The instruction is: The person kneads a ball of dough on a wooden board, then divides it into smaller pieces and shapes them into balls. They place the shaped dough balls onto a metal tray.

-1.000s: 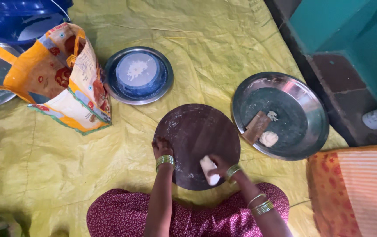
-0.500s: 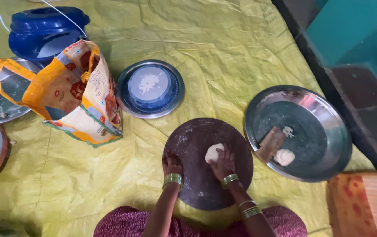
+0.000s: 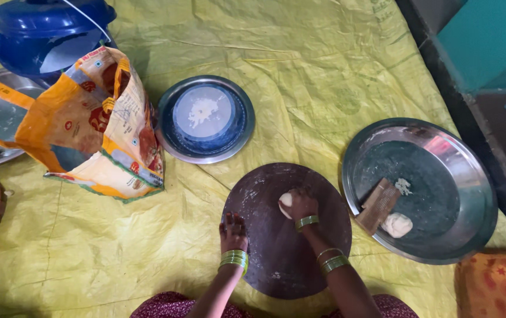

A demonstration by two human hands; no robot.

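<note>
On the round dark wooden board (image 3: pixel 276 253), the right hand (image 3: pixel 301 204) presses a small pale dough ball (image 3: pixel 286 200) while the left hand (image 3: pixel 233 231) rests flat at the board's near-left edge. A wide steel plate (image 3: pixel 470 176) beside it holds another dough lump (image 3: pixel 396 224).

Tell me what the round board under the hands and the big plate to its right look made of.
Round board: likely wood, dark brown and matte, with pale floury smears; stone can't be ruled out. Big plate: metal, probably steel, since its rim is shiny and throws reflections. The right hand presses a soft pale dough lump.
</note>
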